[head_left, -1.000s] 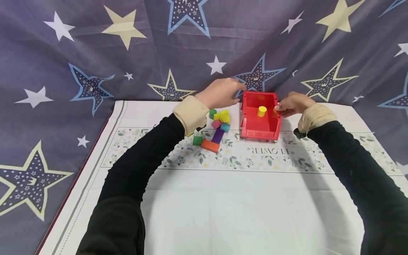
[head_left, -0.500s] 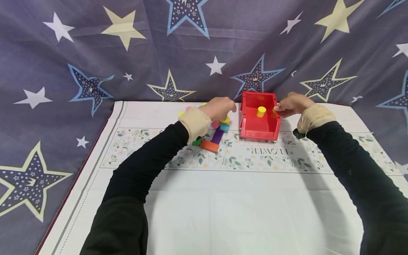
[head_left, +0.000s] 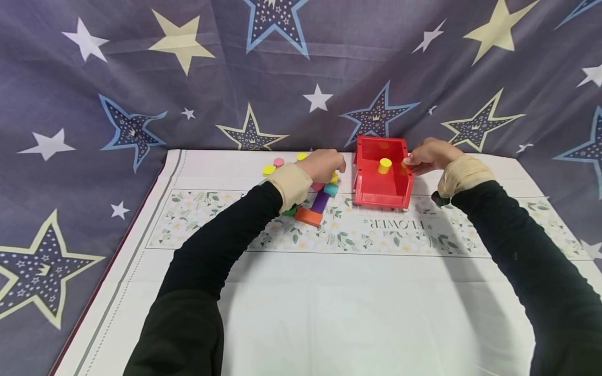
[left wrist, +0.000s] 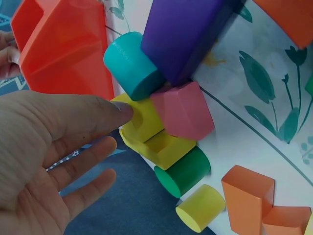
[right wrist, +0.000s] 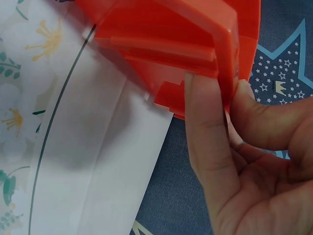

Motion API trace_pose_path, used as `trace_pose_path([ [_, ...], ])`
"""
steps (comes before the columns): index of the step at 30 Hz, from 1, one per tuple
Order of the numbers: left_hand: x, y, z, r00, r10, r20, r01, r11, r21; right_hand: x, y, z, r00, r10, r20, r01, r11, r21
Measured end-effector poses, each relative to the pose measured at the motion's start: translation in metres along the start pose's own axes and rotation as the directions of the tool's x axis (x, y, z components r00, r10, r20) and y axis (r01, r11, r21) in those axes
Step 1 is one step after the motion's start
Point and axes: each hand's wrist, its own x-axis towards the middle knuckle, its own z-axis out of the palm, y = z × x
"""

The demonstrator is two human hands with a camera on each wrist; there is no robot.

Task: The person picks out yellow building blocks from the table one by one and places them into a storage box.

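Observation:
My right hand (head_left: 430,155) pinches the side wall of a red plastic storage bin (head_left: 382,196), thumb on one face and fingers on the other, as the right wrist view shows. A yellow cylinder (head_left: 384,166) lies in the bin. Left of it, my left hand (head_left: 323,165) reaches down over a cluster of toy blocks. In the left wrist view its thumb tip meets a yellow block (left wrist: 146,120), while other fingers extend loosely; the index fingertip is hidden. Against that block lie a pink block (left wrist: 183,110), a teal cylinder (left wrist: 132,63) and another yellow block (left wrist: 168,149).
A purple block (head_left: 320,202) and an orange block (head_left: 308,216) lie nearer me. A green cylinder (left wrist: 183,171) and a yellow cylinder (left wrist: 200,208) stand near the table's far edge. A star-patterned cloth (head_left: 211,104) rises behind the white tablecloth (head_left: 367,308).
My left hand has come from beside the bin's far left corner down and toward me, onto the blocks. The right hand and the bin have stayed in place.

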Motion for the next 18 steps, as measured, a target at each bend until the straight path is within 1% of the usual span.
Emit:
trace_pose_path([
  [8,0.0009,0.0003,0.001,1.0,-0.001,-0.006,0.001,1.0,0.008,0.0,-0.0016,-0.0004,1.0,0.002,0.005,-0.002,1.0,-0.008],
  [15,0.007,-0.0042,0.0065,1.0,0.029,-0.002,-0.029,0.999,0.021,-0.0008,-0.0022,0.0001,1.0,0.001,0.022,-0.001,1.0,0.005],
  [18,0.009,-0.0049,0.0087,1.0,0.028,0.005,-0.028,0.999,0.017,-0.0009,-0.0015,-0.0003,1.0,0.003,0.02,-0.003,1.0,0.003],
])
